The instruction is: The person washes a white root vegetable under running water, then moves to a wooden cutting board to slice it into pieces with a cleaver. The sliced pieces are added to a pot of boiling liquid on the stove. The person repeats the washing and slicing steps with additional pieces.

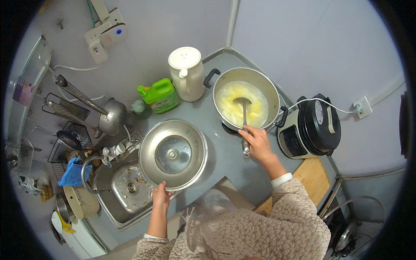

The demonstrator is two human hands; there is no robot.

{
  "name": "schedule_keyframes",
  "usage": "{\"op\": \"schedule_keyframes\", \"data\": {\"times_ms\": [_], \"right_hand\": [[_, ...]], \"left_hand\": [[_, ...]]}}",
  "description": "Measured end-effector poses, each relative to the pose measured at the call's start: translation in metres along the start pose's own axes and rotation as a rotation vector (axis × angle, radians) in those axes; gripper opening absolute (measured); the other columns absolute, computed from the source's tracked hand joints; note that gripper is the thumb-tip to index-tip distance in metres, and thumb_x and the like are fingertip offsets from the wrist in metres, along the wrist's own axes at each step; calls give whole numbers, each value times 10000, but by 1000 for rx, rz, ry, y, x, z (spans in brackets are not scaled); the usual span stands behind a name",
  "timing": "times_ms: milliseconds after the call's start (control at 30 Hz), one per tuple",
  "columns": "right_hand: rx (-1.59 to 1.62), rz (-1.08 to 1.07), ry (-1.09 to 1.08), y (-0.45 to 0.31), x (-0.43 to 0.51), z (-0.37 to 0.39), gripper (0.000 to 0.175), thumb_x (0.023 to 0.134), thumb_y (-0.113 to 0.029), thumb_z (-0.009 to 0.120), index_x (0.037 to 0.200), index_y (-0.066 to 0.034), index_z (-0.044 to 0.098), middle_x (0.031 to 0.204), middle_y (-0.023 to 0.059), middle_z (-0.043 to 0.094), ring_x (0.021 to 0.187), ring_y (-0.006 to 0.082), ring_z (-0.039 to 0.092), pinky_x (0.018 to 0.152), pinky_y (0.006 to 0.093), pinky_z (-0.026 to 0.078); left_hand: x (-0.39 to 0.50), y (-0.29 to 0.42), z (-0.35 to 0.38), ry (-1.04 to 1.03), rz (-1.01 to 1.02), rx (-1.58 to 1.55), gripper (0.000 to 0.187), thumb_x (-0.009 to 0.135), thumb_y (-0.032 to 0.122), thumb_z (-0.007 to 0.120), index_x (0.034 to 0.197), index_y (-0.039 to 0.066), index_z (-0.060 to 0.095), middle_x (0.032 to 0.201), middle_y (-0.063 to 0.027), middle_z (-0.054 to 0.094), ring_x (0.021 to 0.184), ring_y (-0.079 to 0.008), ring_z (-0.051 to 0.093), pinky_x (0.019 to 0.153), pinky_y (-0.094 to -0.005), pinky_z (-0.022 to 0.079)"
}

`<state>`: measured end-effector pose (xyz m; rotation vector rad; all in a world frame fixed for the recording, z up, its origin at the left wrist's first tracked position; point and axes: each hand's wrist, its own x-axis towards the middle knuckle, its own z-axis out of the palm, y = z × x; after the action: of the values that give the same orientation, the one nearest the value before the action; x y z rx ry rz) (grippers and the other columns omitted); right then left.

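My right hand (256, 141) grips the handle of a metal ladle (244, 113), whose bowl rests in a large two-handled metal pot (246, 74). Pale liquid with yellow and whitish pieces (227, 104) fills part of the pot. With my left hand (161, 196) I hold the near rim of a round metal lid (149, 152) with a glass centre and a knob. The lid is over the counter and the right edge of the sink. Whether it touches the counter cannot be told.
A sink (113, 201) with food scraps lies left. Behind stand a green jug (162, 97) and a cream pitcher (191, 81). An electric pressure cooker (318, 126) is right of the pot, with a wooden board (312, 178) nearer me. Pans and racks hang at the left wall.
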<state>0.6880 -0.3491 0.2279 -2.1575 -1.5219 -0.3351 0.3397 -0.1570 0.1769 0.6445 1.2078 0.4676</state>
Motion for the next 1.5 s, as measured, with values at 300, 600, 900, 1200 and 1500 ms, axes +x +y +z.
{"op": "schedule_keyframes", "data": {"times_ms": [300,600,900,1200,1500], "right_hand": [[461,238,102,-3,34,-21,342,726,7,547,1064,-27,587,1066,137,559,879,271,582,768,337,444],[1753,409,-94,-48,92,-18,540,876,-330,552,1286,-17,393,1196,90,518,1033,190,544,755,304,492],[752,478,353,47,180,-114,275,823,-80,486,1058,27,581,820,27,561,624,116,516,565,251,443],[-161,461,-161,90,174,-37,314,664,-204,633,942,-59,658,904,197,592,882,342,571,769,397,460],[62,388,-350,128,160,17,334,694,-108,608,979,65,608,925,191,641,873,272,617,763,348,485]], "left_hand": [[-26,44,35,-304,55,-46,196,843,157,570,976,14,550,890,-80,614,715,-164,577,537,-283,431],[-32,57,144,-780,-50,-128,381,878,246,547,1148,-20,506,1143,-122,574,1030,-236,560,919,-374,429],[-14,70,134,-691,4,-137,575,906,514,391,1250,56,443,1086,-97,584,941,-197,575,762,-309,478],[25,-13,-38,-72,-133,-501,414,892,435,478,1138,106,523,915,-41,601,774,-159,580,678,-295,476],[-4,-46,-116,124,-123,-685,370,883,395,518,1106,101,550,913,-36,620,781,-143,585,672,-296,485]]}}
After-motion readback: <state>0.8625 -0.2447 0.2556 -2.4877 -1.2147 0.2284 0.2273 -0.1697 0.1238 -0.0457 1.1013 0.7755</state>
